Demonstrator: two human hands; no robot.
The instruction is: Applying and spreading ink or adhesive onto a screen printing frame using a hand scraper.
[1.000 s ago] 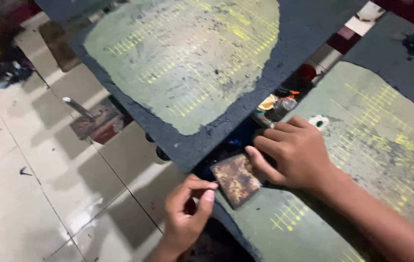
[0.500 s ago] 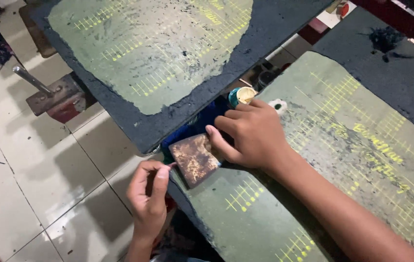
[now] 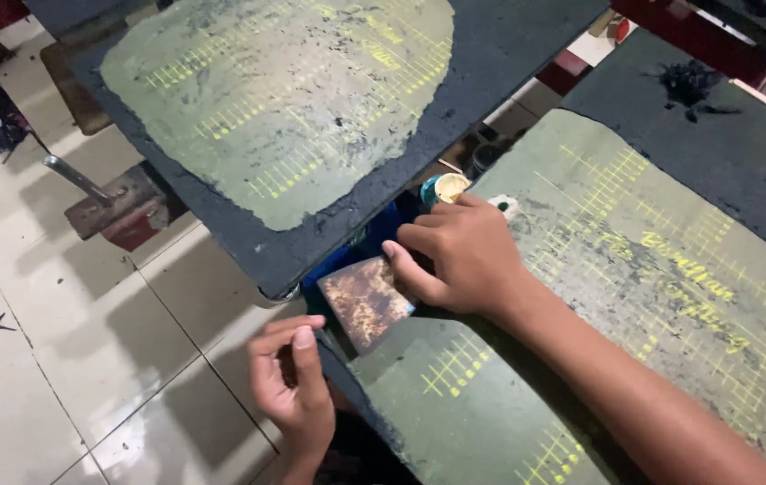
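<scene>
My right hand [image 3: 464, 256] grips a small flat scraper card [image 3: 365, 301], brown and mottled with stains, at the near corner of a dark printing board [image 3: 634, 296] coated in grey-green with yellow grid marks. My left hand [image 3: 291, 377] hovers just below the card, off the board's edge, fingers curled together with the thumb against them and nothing visible in it. The card's lower edge sticks out past the board corner toward my left hand.
A second dark board [image 3: 311, 117] with the same grey-green coat lies to the upper left. Between the boards sit a small open pot [image 3: 444, 189] and a blue object [image 3: 374, 235]. A metal foot with a rod [image 3: 109, 202] stands on the white tiled floor [image 3: 50, 377].
The view has shifted, so the boards and hands sit differently in frame. My right hand still holds the card at the board corner; my left hand has dropped a little below it.
</scene>
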